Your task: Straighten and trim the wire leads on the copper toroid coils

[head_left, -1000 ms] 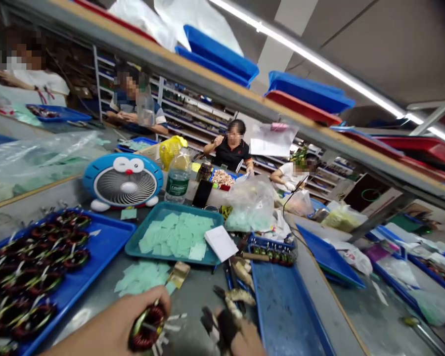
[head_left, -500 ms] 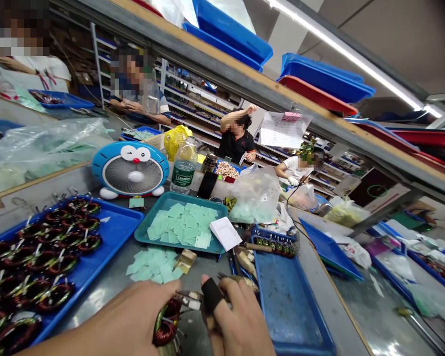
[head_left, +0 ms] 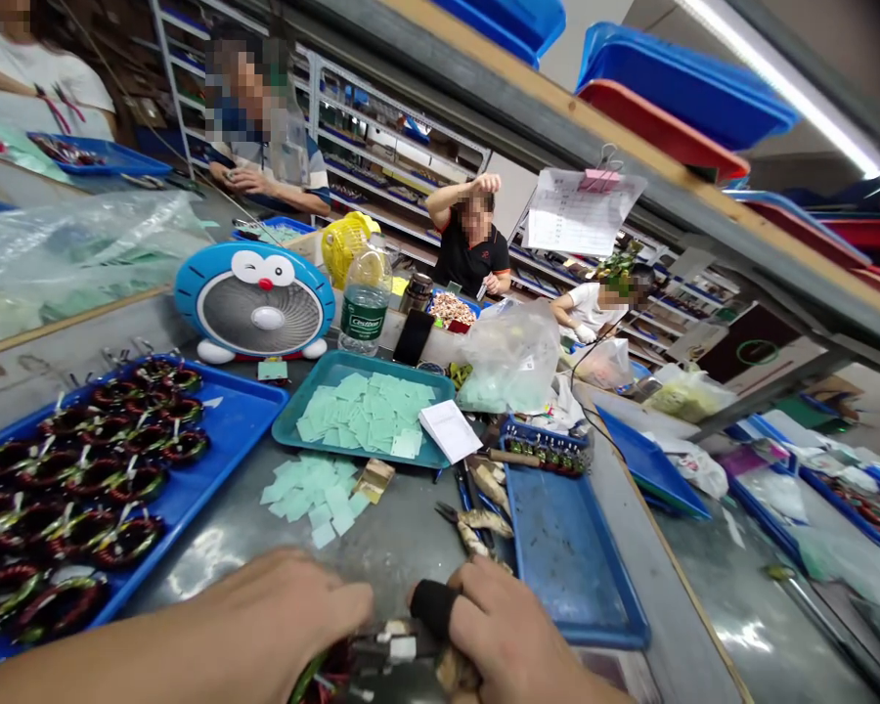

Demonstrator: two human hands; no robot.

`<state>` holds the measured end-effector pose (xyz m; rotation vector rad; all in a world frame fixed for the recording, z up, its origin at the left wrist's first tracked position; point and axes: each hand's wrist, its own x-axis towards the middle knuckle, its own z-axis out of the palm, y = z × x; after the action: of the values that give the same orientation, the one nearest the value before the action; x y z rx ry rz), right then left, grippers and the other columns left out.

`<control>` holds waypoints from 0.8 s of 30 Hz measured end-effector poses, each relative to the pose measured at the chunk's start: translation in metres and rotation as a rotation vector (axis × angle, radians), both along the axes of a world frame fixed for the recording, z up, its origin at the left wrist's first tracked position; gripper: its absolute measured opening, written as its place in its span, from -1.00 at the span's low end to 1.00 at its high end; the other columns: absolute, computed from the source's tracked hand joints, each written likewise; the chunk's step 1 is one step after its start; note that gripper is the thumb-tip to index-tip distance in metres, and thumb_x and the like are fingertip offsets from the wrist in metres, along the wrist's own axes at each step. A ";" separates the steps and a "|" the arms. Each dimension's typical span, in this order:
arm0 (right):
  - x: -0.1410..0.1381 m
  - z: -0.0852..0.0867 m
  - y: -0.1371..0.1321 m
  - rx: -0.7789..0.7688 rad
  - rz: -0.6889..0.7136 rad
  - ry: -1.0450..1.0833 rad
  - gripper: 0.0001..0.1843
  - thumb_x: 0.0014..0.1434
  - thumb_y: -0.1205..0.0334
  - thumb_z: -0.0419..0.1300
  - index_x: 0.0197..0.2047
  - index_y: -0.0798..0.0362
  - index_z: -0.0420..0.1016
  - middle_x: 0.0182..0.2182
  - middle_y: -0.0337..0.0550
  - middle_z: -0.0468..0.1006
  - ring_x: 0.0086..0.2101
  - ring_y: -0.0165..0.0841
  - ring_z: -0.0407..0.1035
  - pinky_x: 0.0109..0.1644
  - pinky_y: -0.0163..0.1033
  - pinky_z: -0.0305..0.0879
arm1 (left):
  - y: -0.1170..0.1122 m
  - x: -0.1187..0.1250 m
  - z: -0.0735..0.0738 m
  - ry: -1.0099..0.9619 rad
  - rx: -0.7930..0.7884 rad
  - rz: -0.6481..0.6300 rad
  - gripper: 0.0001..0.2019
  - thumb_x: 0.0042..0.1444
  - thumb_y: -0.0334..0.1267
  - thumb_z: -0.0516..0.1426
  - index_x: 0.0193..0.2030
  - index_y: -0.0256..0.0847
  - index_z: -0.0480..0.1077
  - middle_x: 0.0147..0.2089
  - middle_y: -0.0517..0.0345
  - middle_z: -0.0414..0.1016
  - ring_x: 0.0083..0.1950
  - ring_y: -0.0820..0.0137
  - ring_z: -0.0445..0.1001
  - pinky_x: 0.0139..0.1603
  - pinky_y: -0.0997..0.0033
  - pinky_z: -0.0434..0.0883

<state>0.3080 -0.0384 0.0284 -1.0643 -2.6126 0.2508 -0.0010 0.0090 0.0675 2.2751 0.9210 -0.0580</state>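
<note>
Low in the view, my left hand [head_left: 286,606] grips a copper-wound toroidal coil [head_left: 323,680], which is mostly cut off by the bottom edge. My right hand [head_left: 506,626], with a black finger cover [head_left: 434,608], holds what looks like tan-handled pliers [head_left: 447,673] beside the coil's leads. The jaws are hidden. Left of my hands, a blue tray [head_left: 242,420] holds several finished coils [head_left: 128,479]. Green insulating squares [head_left: 363,416] fill a teal tray [head_left: 337,367], and more [head_left: 312,494] lie loose on the steel bench [head_left: 220,557].
Another pair of pliers [head_left: 476,523] lies beside a blue tray [head_left: 564,557] at my right. Behind stand a blue cartoon fan [head_left: 255,303], a water bottle [head_left: 365,303] and a plastic bag [head_left: 509,357]. Co-workers [head_left: 469,244] sit beyond, before shelves.
My hands have come closer together, with the right hand now at the coil's leads. The coil has dropped toward the bottom edge, and the view has tilted and shifted.
</note>
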 end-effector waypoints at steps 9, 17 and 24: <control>-0.007 -0.027 -0.008 -0.056 -0.160 0.129 0.01 -0.01 0.43 0.31 0.55 -0.13 0.51 -0.02 -0.06 0.63 -0.12 -0.06 0.54 -0.13 -0.08 0.48 | 0.017 0.011 0.021 0.159 0.138 -0.045 -0.67 -0.14 -0.36 0.38 -0.20 0.01 0.50 -0.13 -0.15 0.81 -0.10 -0.36 0.80 -0.20 -0.02 0.52; 0.002 -0.034 -0.010 0.072 -0.105 0.171 -0.12 -0.05 0.40 0.29 0.41 -0.06 0.54 -0.09 -0.09 0.65 -0.21 -0.11 0.51 -0.22 -0.11 0.38 | 0.020 0.027 0.043 0.296 0.138 -0.140 -0.66 0.00 -0.40 0.40 -0.07 -0.06 0.53 0.03 -0.22 0.83 0.07 -0.42 0.81 0.05 -0.27 0.67; 0.004 -0.034 -0.014 0.121 -0.129 0.204 -0.24 -0.10 0.38 0.26 0.23 -0.09 0.56 -0.16 -0.13 0.64 -0.27 -0.13 0.49 -0.28 -0.13 0.33 | 0.018 0.031 0.030 0.223 0.142 -0.157 -0.64 -0.06 -0.40 0.41 -0.10 -0.06 0.53 -0.01 -0.20 0.83 0.04 -0.40 0.80 0.02 -0.24 0.65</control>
<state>0.3117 -0.0522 -0.0055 -1.0980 -2.3380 0.1600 0.0305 0.0272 0.0976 2.5071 0.8792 -0.3307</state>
